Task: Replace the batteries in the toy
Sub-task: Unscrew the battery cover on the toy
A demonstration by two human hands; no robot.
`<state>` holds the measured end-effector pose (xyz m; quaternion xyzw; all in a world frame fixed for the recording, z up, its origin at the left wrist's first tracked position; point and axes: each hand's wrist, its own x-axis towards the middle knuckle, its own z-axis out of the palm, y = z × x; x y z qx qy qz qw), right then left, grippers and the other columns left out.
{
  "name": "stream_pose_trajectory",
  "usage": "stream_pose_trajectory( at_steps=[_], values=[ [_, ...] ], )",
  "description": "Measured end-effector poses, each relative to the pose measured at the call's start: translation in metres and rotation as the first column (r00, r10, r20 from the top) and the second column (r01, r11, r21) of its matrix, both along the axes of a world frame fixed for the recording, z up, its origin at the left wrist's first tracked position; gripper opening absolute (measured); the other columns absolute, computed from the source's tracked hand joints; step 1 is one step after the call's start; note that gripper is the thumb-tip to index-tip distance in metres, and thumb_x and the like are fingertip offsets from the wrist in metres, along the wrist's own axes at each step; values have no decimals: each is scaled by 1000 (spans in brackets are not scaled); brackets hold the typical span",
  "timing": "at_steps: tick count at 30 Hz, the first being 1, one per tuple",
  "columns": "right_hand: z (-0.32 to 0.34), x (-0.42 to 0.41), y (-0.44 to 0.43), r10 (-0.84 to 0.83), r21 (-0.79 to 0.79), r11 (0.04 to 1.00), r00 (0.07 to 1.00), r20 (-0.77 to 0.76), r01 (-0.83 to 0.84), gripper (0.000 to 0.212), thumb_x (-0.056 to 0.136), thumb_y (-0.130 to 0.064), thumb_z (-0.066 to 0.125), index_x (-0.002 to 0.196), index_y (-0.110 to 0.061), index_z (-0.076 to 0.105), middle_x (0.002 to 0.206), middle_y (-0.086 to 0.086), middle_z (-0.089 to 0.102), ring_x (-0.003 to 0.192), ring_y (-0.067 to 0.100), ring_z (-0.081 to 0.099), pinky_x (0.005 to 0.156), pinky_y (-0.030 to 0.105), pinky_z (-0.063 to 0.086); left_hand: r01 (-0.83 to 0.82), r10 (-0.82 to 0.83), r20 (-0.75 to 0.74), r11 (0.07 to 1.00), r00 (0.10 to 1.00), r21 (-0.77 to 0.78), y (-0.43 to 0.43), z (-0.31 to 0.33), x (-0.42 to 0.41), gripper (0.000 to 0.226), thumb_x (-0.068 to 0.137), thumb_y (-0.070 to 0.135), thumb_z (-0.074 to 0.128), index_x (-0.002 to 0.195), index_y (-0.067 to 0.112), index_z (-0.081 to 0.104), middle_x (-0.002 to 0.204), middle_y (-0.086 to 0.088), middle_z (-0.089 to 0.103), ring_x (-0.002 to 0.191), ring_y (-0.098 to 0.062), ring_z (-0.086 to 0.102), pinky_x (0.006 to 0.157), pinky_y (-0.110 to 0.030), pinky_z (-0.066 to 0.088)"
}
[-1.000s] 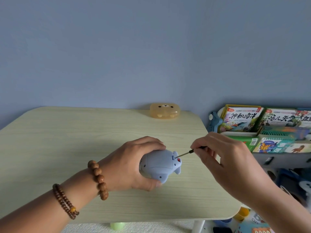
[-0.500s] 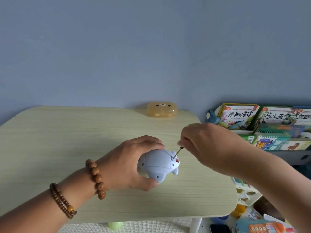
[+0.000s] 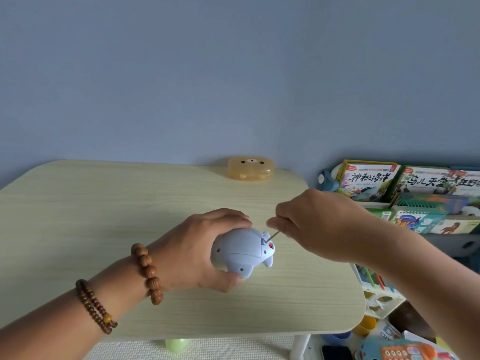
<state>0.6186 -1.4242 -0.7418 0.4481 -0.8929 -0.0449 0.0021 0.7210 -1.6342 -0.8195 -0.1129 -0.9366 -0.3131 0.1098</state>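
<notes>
Left hand (image 3: 197, 250) and right hand (image 3: 319, 229) bare, forearms bare too. At the left wrist, a large-bead bracelet (image 3: 147, 272) of round brown wooden beads. Farther up that forearm, a small-bead bracelet (image 3: 94, 306), dark brown, two strands, with one amber bead (image 3: 107, 319).

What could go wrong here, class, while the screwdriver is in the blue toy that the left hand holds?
The screwdriver tip could slip off the toy and jab the left hand, whose fingers lie close beside it. The toy is rounded and gripped by one hand only, so it might twist under the right hand.
</notes>
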Motion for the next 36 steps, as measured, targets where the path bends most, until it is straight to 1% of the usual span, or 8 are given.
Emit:
stream_pose_trajectory(
  at_steps=[4, 7, 12, 16, 19, 23, 32, 36],
  values=[
    [4, -2, 8, -18, -6, 1000, 988, 154, 19, 25, 98, -60, 42, 109, -38, 48, 84, -17, 56, 80, 10, 58, 72, 34, 48, -12, 11, 7, 1000, 1000, 28, -1, -1, 1, 79, 60, 44, 88, 132, 30, 60, 136, 26, 52, 126, 3, 52, 101, -16, 44],
    [7, -2, 9, 6, -12, 1000, 989, 147, -4, 15, 99, -50, 49, 97, -35, 48, 84, -15, 58, 75, 6, 57, 67, 31, 48, -8, 8, 13, 999, 1000, 32, 1, -1, 1, 78, 60, 43, 88, 132, 30, 60, 136, 25, 52, 126, 2, 52, 102, -16, 44],
    [-2, -1, -1, 22, 26, 999, 999, -36, -21, 40, 102, -58, 33, 83, -26, 47, 83, -5, 58, 82, 23, 63, 65, 34, 48, -6, 6, 16, 1000, 1000, 6, 2, 1, -1, 78, 60, 45, 88, 131, 30, 60, 134, 25, 53, 124, 4, 53, 101, -13, 43],
    [2, 0, 5, 3, -44, 999, 984, 179, 5, 22, 97, -56, 48, 105, -36, 50, 85, -17, 55, 81, 10, 59, 73, 35, 52, -14, 13, 24, 1000, 1000, 21, 1, 0, 1, 78, 60, 42, 90, 131, 29, 60, 134, 25, 54, 124, 5, 53, 100, -9, 40],
    [4, -2, 8, 35, -61, 998, 983, 181, -24, 11, 98, -44, 54, 93, -35, 49, 85, -14, 56, 80, 11, 59, 72, 35, 54, -13, 12, 19, 1000, 1000, 23, 1, 0, 1, 77, 60, 40, 90, 130, 29, 61, 134, 25, 54, 124, 3, 53, 99, -9, 40],
    [-3, -3, 2, 12, -10, 1000, 994, 108, -11, 32, 102, -52, 42, 78, -30, 43, 76, -7, 51, 72, 17, 56, 64, 35, 48, -7, 7, 22, 1000, 1000, 7, 2, 1, -1, 77, 60, 42, 89, 131, 29, 60, 133, 26, 53, 123, 3, 54, 98, -9, 41],
    [4, -7, 6, 39, -53, 998, 968, 250, -26, 14, 98, -41, 58, 88, -33, 53, 84, -12, 59, 76, 10, 61, 72, 37, 57, -6, 6, 27, 1000, 1000, 5, 4, 1, 0, 79, 60, 45, 88, 132, 32, 59, 135, 27, 52, 124, 4, 52, 101, -13, 43],
    [-3, -8, -2, 25, -18, 1000, 993, 119, -23, 34, 101, -52, 46, 79, -27, 50, 77, -6, 53, 72, 19, 57, 62, 35, 48, -9, 9, 24, 1000, 1000, 10, 4, 1, -1, 78, 59, 43, 88, 131, 33, 59, 133, 27, 52, 123, 3, 54, 99, -15, 45]
  ],
)
